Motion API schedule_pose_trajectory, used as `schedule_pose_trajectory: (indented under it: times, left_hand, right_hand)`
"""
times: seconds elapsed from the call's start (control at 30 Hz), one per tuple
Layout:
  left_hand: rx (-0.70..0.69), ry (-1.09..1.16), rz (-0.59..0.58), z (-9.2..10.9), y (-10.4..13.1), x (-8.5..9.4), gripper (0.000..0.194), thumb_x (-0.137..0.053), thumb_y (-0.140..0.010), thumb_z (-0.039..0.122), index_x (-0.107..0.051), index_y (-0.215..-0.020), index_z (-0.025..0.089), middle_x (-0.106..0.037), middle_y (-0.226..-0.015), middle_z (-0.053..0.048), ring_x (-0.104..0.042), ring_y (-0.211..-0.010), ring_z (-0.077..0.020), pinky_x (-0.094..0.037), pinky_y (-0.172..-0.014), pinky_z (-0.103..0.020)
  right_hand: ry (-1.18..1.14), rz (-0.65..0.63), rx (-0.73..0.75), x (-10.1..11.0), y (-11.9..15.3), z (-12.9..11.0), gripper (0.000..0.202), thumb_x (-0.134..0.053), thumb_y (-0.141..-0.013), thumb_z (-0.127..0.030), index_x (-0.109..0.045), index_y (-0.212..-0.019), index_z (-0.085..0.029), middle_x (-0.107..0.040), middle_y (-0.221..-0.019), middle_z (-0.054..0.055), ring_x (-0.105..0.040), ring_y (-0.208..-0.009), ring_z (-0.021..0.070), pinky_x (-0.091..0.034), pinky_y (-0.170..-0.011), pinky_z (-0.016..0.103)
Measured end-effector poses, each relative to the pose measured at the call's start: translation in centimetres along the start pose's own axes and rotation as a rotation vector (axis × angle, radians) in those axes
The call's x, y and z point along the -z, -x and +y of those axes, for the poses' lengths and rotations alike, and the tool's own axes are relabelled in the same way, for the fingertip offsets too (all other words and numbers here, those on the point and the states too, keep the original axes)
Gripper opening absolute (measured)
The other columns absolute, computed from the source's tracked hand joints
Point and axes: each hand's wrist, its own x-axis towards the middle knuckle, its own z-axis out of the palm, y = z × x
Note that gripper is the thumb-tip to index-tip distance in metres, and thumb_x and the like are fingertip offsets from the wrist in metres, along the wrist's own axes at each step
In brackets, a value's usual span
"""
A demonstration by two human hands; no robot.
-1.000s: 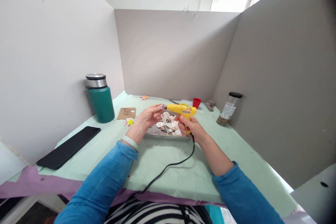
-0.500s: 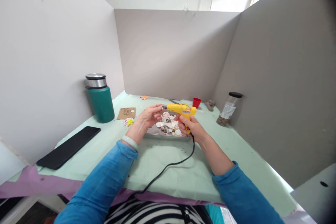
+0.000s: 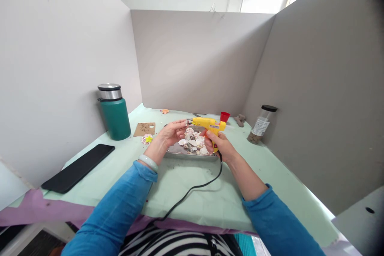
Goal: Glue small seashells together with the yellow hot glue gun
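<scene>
1. Yellow plastic glue gun (image 3: 207,123) with black cord (image 3: 196,187) is gripped by the right hand (image 3: 222,144), above a shallow silver metal tray (image 3: 192,157).
2. Small pale piece (image 3: 186,123) is pinched by the left hand (image 3: 172,133); nozzle (image 3: 190,119) contact cannot be told.
3. Gluing judged under way; piece not yet joined, whitish shells (image 3: 192,143) left heaped in tray.
4. Nozzle is pointed leftward, at the piece; gun's long axis is held crosswise, nearly level.

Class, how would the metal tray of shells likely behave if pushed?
The tray would probably stay stiff, judging by its metallic look. Its low, flat shape suggests sliding rather than tipping. The shells heaped inside might shift and rattle.
</scene>
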Motion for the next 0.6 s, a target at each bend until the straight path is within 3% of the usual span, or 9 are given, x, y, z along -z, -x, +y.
schedule_pose_trajectory:
  times: [0.27,0.37,0.5,0.6]
  left_hand:
    - [-0.033,0.041,0.071,0.3,-0.2,0.0,0.017,-0.070,-0.068,0.012,-0.055,-0.074,0.013,-0.046,-0.055,0.006,-0.029,-0.036,-0.0002,-0.028,-0.036,-0.015]
    - [-0.065,0.013,0.150,0.4,-0.2,0.0,0.019,-0.072,-0.066,0.012,-0.055,-0.074,0.012,-0.050,-0.058,0.005,-0.030,-0.037,-0.0001,-0.028,-0.036,-0.015]
    - [-0.098,0.009,0.284,0.6,-0.3,0.3,0.021,-0.073,-0.061,0.010,-0.055,-0.071,0.013,-0.054,-0.060,0.003,-0.031,-0.036,0.0002,-0.029,-0.036,-0.015]
    - [-0.095,0.031,0.293,0.7,-0.4,0.7,0.021,-0.073,-0.060,0.010,-0.055,-0.071,0.013,-0.054,-0.060,0.003,-0.032,-0.036,0.0001,-0.029,-0.036,-0.015]
  right_hand:
    - [0.062,-0.005,-0.008,-0.1,0.1,-0.2,0.035,-0.058,-0.079,-0.048,-0.061,-0.090,-0.015,-0.043,-0.049,-0.006,-0.037,-0.038,0.0065,-0.033,-0.040,0.022]
    - [0.138,0.033,-0.010,0.2,0.0,-0.2,0.037,-0.056,-0.079,-0.051,-0.061,-0.088,-0.016,-0.042,-0.048,-0.006,-0.036,-0.039,0.0079,-0.033,-0.042,0.023]
    - [0.559,0.170,-0.002,1.1,-0.3,-0.2,0.041,-0.059,-0.072,-0.058,-0.061,-0.070,-0.017,-0.046,-0.048,-0.002,-0.040,-0.045,0.0112,-0.031,-0.046,0.025]
    - [0.991,0.173,0.050,1.4,-0.5,-0.4,0.041,-0.060,-0.070,-0.060,-0.063,-0.075,-0.020,-0.058,-0.061,0.000,-0.048,-0.055,0.0145,-0.029,-0.051,0.025]
